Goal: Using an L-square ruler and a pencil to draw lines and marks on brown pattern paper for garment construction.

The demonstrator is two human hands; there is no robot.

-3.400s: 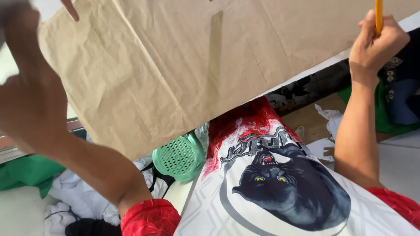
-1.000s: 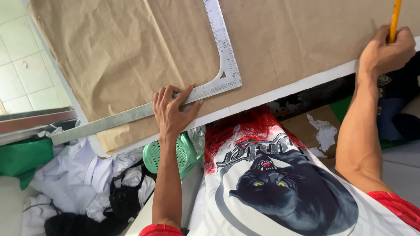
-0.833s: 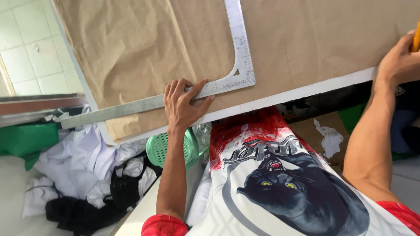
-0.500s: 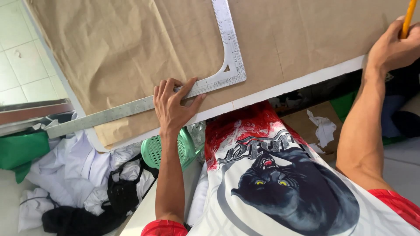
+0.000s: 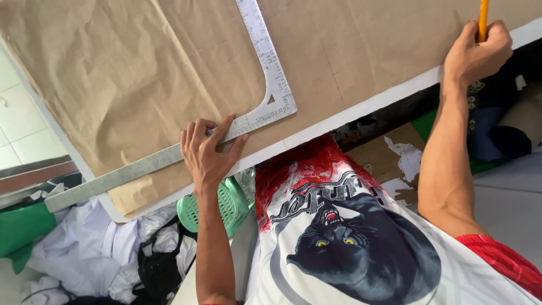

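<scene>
View from my head down onto the bench, a white-edged board almost wholly covered by a sheet of brown kraft paper; the paper is matte, creased and wrinkled, with fold lines crossing it, and its near edge runs just inside the rim of the bench. On the paper lies a metal L-square ruler, flat, grey and graduated along its edges, with a curved inner corner; its long arm runs along the near edge of the paper and out past the paper's corner, its short arm runs away from me across the sheet. My left hand lies open, palm down, fingers spread and pressed on the long arm of the ruler near the corner, the heel of the hand on the paper's edge. My right hand is closed around a yellow pencil, held upright at the far right edge of the bench, well apart from the ruler. Below the bench, beside my printed white and red shirt, stands a green plastic stool with a perforated seat; a heap of white, black and green cloth lies on the pale tiled floor, and scraps of white paper lie on brown cardboard nearby.
</scene>
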